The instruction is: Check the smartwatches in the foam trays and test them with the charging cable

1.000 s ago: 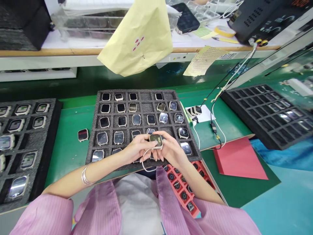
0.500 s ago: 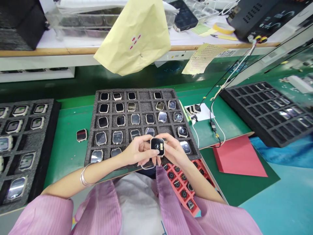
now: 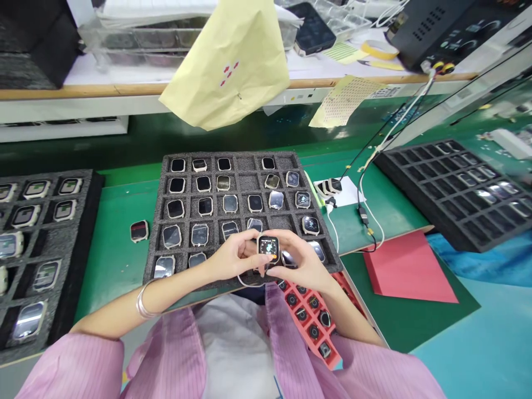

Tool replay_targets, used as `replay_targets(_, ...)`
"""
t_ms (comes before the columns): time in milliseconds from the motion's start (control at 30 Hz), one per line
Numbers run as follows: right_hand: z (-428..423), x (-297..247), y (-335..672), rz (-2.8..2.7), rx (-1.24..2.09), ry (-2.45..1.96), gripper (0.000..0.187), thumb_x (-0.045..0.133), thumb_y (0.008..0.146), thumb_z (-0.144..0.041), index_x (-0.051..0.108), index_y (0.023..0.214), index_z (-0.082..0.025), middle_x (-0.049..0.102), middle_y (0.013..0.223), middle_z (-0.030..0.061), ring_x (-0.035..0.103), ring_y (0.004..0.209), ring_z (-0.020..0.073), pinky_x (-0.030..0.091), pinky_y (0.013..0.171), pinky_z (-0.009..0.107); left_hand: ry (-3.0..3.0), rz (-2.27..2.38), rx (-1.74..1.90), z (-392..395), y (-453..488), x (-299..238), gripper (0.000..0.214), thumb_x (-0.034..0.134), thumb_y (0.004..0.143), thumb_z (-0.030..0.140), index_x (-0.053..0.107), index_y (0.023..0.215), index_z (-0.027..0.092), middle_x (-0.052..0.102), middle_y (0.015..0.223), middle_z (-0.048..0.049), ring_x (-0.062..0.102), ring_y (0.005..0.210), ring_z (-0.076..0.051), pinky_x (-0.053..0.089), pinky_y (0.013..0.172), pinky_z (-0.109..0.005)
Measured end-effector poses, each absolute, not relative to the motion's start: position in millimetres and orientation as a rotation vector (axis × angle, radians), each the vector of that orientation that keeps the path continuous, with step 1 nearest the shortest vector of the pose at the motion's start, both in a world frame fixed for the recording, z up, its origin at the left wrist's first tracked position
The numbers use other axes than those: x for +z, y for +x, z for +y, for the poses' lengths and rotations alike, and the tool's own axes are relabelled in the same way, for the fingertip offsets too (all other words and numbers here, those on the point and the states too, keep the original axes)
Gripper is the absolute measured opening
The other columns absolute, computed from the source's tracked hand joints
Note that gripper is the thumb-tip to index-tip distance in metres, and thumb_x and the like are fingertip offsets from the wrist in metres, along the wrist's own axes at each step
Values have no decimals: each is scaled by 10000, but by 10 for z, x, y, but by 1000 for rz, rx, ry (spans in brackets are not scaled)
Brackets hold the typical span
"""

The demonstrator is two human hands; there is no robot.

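Note:
A small square smartwatch body [image 3: 268,246] with a lit screen is pinched between my left hand [image 3: 233,257] and my right hand [image 3: 297,260], both with fingers closed on its edges. A thin white cable [image 3: 249,281] loops below the hands. They hover over the near edge of a grey foam tray [image 3: 245,183] whose cells hold several more watch bodies.
A loose watch body [image 3: 138,231] lies on the green mat left of the tray. Another foam tray [image 3: 37,244] stands at the left, a black one [image 3: 457,188] at the right. A red tray [image 3: 311,321] of small parts sits near my lap, a red sheet [image 3: 407,266] to its right.
The watch body has been turned in my hands: its dark face now shows a lit screen. Both hands stayed over the tray's near edge.

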State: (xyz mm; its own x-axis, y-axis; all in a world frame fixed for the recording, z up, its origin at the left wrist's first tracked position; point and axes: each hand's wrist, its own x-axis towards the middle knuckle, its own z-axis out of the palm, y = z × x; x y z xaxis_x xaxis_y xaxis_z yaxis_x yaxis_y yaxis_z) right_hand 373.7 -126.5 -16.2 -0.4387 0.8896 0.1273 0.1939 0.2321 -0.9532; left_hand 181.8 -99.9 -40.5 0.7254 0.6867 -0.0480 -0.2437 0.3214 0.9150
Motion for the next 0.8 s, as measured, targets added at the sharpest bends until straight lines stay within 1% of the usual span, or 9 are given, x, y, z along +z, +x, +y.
replay_targets(100,-1251,-81,3795,-2088,827,-1202,406,687,846,-309,555,1219,-218,575,1147,111,562,1069,278,477,925,457,1080,482,608,-1013,1862,-473,350,688,812,309,509,1062,143,642,893,-45,632,817,-143,503,671,-232)
replay_targets(167,-1223,-50,3856,-2166,816,-1189,369,663,860,-303,559,1204,-216,576,1130,109,560,1060,279,479,914,452,1045,442,562,-1032,1896,-504,447,727,776,292,488,1130,160,594,1111,-83,607,971,-167,496,775,-256)
replay_targets(200,-1199,-49,3898,-2174,848,-1178,365,666,858,-313,559,1193,-216,582,1120,104,566,1049,277,483,905,443,1021,433,525,-1040,1909,-509,492,745,758,285,475,1153,166,570,1166,-93,605,989,-172,492,799,-268)
replay_targets(267,-1129,-87,4004,-2124,849,-1207,364,673,850,-341,553,1170,-215,592,1103,93,579,1021,272,490,884,426,970,466,464,-1048,1914,-491,538,763,737,303,462,1160,160,585,1128,-91,622,895,-154,493,755,-266)
replay_targets(367,-994,-212,4193,-2079,604,-1368,373,684,834,-368,547,1140,-205,596,1081,94,573,1006,285,477,880,447,950,574,445,-1039,1840,-413,502,749,743,358,501,1121,139,623,960,-50,570,676,-91,453,607,-218)
replay_targets(500,-872,-288,4334,-2337,321,-1479,388,674,844,-357,565,1171,-178,566,1145,138,521,1084,331,430,923,506,978,659,415,-1009,1605,-345,447,716,767,381,537,1096,137,603,849,-3,382,450,-16,278,399,-168)
replay_targets(600,-833,-199,4228,-2447,282,-1417,449,672,858,-359,541,1242,-168,529,1226,152,494,1135,323,419,944,483,1003,714,407,-978,1449,-390,388,686,788,400,531,1025,134,561,770,27,304,380,3,178,333,-155)
replay_targets(700,-782,-121,3948,-2579,265,-1346,334,671,869,-329,601,1144,-153,592,1111,126,538,1042,294,445,884,436,1019,720,433,-945,1382,-465,342,678,791,390,523,955,134,545,709,44,329,350,-2,200,311,-146)
replay_targets(800,-716,-142,3660,-2735,121,-1381,297,734,808,-334,652,1000,-122,620,957,126,553,927,306,461,785,424,1031,694,437,-922,1366,-507,317,678,789,375,523,910,126,607,749,5,411,348,-14,274,317,-146)
